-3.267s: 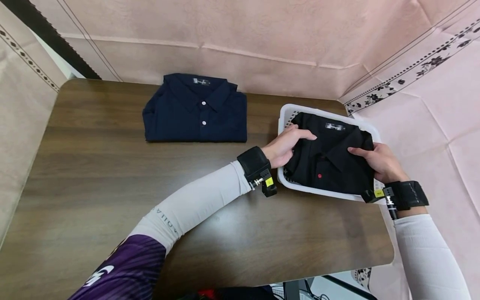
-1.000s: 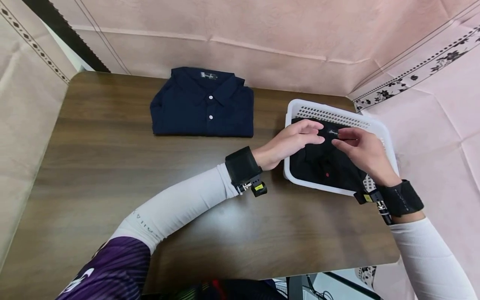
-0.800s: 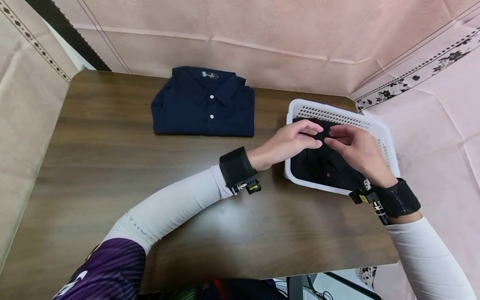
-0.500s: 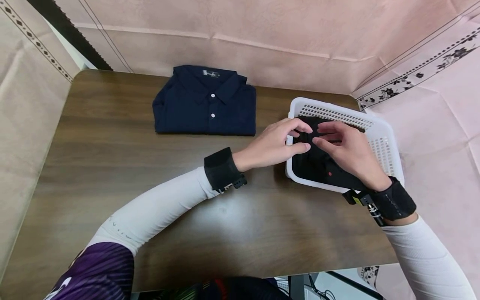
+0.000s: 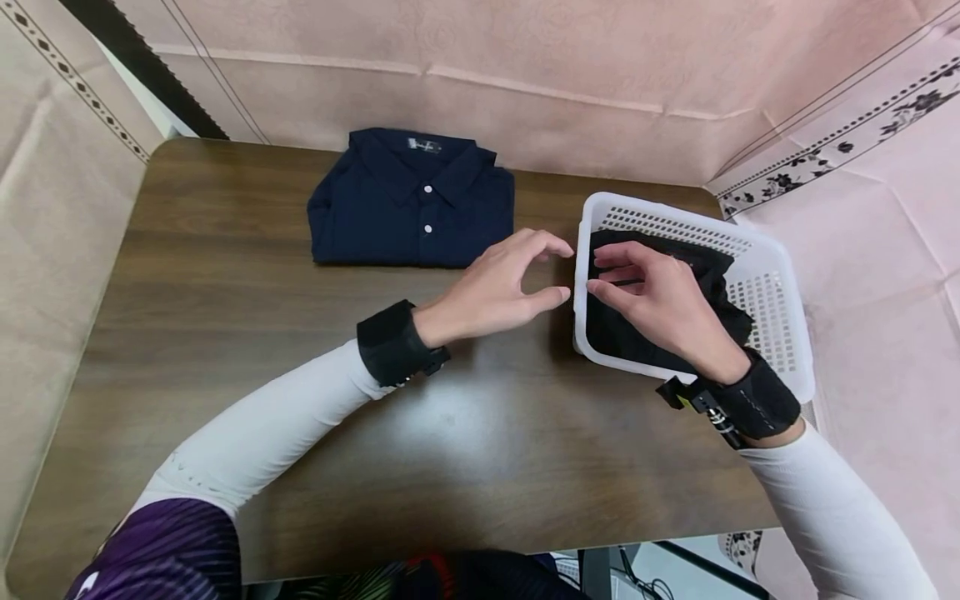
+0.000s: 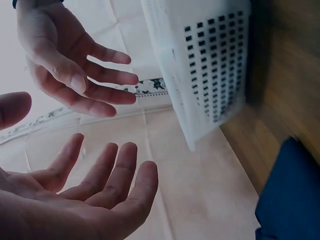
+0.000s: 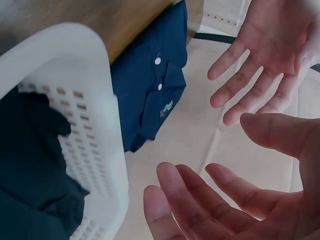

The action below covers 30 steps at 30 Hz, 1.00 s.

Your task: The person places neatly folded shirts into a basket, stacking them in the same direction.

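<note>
Inside a white plastic basket (image 5: 772,325) at the table's right lies a black shirt (image 5: 712,275), its left part covered by my right hand in the head view. My right hand (image 5: 667,304) hovers over the basket, fingers loosely bent around nothing. Just left of the basket's rim is my left hand (image 5: 502,287), thumb and fingers spread apart and holding nothing. A folded navy shirt (image 5: 408,204) with white buttons lies collar-up at the back of the table, its right corner behind my left hand. Both wrist views show the two palms bare.
The brown wooden table (image 5: 247,333) has rounded corners. Pale pink cloth (image 5: 540,100) hangs along its back and right sides. Below the front edge, cables (image 5: 645,583) show.
Both hands, earlier gripping the black shirt's sides in the basket, have let go and moved left. The left hand has come out past the basket's rim; the black shirt stays inside.
</note>
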Motion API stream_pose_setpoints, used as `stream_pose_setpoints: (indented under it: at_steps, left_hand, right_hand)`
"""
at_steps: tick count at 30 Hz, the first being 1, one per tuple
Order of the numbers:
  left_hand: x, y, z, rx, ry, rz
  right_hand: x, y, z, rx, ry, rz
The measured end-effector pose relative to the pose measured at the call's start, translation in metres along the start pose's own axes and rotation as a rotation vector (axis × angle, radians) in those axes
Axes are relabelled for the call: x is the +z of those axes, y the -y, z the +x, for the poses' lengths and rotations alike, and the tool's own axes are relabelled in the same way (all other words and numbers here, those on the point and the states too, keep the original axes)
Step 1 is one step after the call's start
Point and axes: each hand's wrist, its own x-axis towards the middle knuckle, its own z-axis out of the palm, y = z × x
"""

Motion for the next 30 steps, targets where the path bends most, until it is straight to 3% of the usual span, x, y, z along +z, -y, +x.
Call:
stream_pose_setpoints:
  at_steps: [7,15,21,30]
  left_hand:
    - [-0.015,0.013,-0.01,-0.025,-0.031,0.07]
    - [-0.043,0.033,-0.027,-0.094,-0.052,0.092]
    - [-0.066,0.045,-0.039,-0.109,-0.091,0.11]
    - [-0.091,0.066,-0.059,-0.172,-0.146,0.154]
  right_hand:
    - [0.011,0.009,0.007,-0.043,0.021,0.007]
    - [0.02,0.023,0.014,-0.091,0.05,-0.018]
    - [0.029,0.033,0.024,-0.131,0.043,-0.031]
    - [0.041,0.046,0.036,-0.129,0.09,-0.015]
